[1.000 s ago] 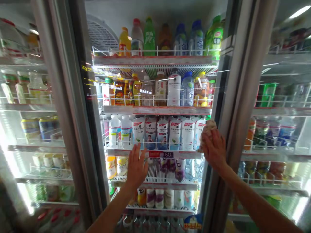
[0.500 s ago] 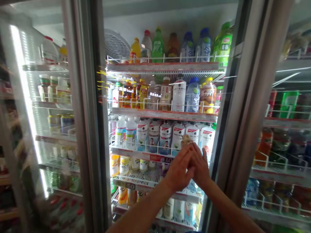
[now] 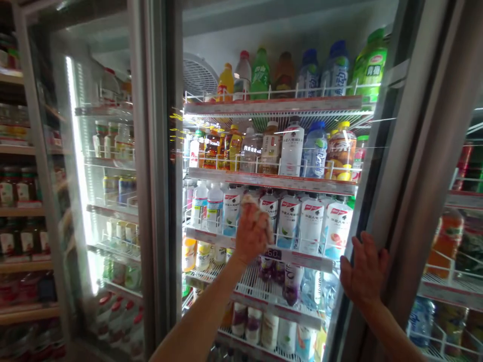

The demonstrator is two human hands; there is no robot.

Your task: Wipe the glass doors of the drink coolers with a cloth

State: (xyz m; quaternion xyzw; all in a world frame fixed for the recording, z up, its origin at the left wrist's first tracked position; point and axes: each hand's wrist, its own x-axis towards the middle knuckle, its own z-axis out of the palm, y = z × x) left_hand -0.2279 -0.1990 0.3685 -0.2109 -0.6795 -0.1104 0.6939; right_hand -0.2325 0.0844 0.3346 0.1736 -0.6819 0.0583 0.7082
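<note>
I face a drinks fridge with a glass door. My left hand is closed round a crumpled pale cloth and presses it on the glass in front of a row of white bottles. My right hand lies flat with fingers spread against the right edge of the door, by the metal door frame. Both arms reach up from the bottom of the view.
Wire shelves hold several rows of coloured bottles. A second glass door with canned drinks stands at the left, another fridge section at the right. Wooden shelves with jars line the far left.
The cloth passed from my right hand to my left. My left hand moved left across the glass with it; my right hand dropped to the door's right edge. The view shifted left.
</note>
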